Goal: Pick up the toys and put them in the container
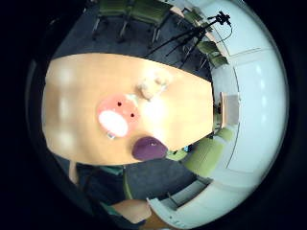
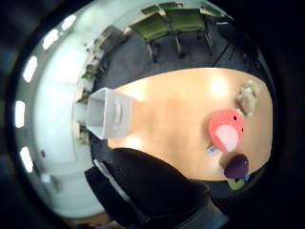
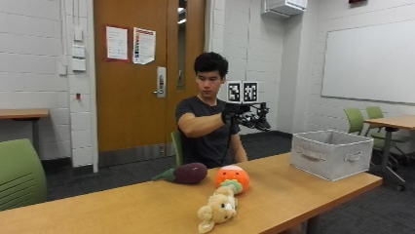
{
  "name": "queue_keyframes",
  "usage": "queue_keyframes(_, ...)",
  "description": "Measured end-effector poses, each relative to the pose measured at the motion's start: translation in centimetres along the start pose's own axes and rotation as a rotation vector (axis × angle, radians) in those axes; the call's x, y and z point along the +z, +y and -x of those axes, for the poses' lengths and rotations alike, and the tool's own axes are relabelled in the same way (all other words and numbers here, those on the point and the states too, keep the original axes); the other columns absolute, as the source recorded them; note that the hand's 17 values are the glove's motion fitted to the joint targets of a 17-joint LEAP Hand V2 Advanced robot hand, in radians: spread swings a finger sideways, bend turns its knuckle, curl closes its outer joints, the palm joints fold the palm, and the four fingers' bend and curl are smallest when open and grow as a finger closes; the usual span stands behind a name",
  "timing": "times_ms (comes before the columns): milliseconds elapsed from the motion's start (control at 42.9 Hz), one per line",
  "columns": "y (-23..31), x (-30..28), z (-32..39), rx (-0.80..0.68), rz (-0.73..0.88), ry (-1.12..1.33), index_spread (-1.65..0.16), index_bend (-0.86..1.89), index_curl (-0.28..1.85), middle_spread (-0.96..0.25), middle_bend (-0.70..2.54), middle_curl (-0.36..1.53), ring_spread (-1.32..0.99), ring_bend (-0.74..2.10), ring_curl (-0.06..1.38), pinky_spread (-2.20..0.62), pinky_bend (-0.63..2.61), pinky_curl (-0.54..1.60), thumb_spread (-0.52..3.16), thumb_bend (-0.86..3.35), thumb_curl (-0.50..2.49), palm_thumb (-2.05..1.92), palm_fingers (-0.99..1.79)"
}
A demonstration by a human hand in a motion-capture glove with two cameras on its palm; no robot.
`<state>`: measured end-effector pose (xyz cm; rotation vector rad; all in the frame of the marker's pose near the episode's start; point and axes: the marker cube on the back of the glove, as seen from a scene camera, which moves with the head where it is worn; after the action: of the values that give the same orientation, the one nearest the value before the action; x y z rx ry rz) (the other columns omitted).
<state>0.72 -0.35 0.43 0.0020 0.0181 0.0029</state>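
Observation:
Three plush toys lie on the wooden table [image 3: 129, 207]: a purple eggplant [image 3: 188, 173], an orange round toy [image 3: 232, 176] with a pale face, and a beige animal [image 3: 218, 208] near the front edge. My gloved right hand [image 3: 243, 116] hangs at chest height, well above the table, between the toys and the grey fabric container [image 3: 330, 153]. Its fingers look relaxed and hold nothing. Both palm views look down from high up on the eggplant [image 1: 149, 148] [image 2: 237, 166], the orange toy [image 1: 117, 115] [image 2: 225, 130] and the beige animal [image 1: 152, 86] [image 2: 248, 97]. The container [image 2: 109, 113] stands open-topped at the table's end.
Green chairs [image 3: 19, 173] stand around the table, with more at a second table [image 3: 389, 122] on the right. A tripod [image 1: 192, 36] stands beyond the far side. Bare tabletop lies between the toys and the container.

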Motion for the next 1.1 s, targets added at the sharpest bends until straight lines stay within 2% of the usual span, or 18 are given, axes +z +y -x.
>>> queue_keyframes(140, -0.2, 1.3, -1.4, 0.008, 0.009, 0.002, -0.14, 0.23, 0.11, -0.07, 0.23, 0.09, -0.2, 0.19, 0.05, -0.11, 0.39, 0.14, 0.58, -0.15, 0.01, -0.22, 0.24)
queue_keyframes(350, -0.2, 4.4, -3.1, 0.005, 0.003, -0.014, -0.19, 0.22, 0.18, -0.09, 0.24, 0.15, -0.28, 0.19, 0.08, -0.14, 0.4, 0.19, 0.76, -0.15, 0.02, -0.22, 0.21)
queue_keyframes(746, -0.1, 16.0, -6.6, 0.062, 0.142, -0.035, -0.22, 0.21, 0.29, -0.1, 0.19, 0.22, -0.32, 0.18, 0.13, -0.15, 0.39, 0.25, 0.82, -0.14, 0.06, -0.2, 0.1)
queue_keyframes(956, 0.3, 19.7, -7.1, 0.084, 0.249, -0.085, -0.21, 0.21, 0.33, -0.09, 0.18, 0.25, -0.31, 0.17, 0.14, -0.15, 0.42, 0.28, 0.8, -0.13, 0.08, -0.18, 0.04)
queue_keyframes(1096, 0.7, 20.3, -6.9, 0.075, 0.265, -0.087, -0.21, 0.21, 0.36, -0.06, 0.16, 0.26, -0.28, 0.15, 0.14, -0.13, 0.47, 0.31, 0.81, -0.11, 0.1, -0.15, -0.04)
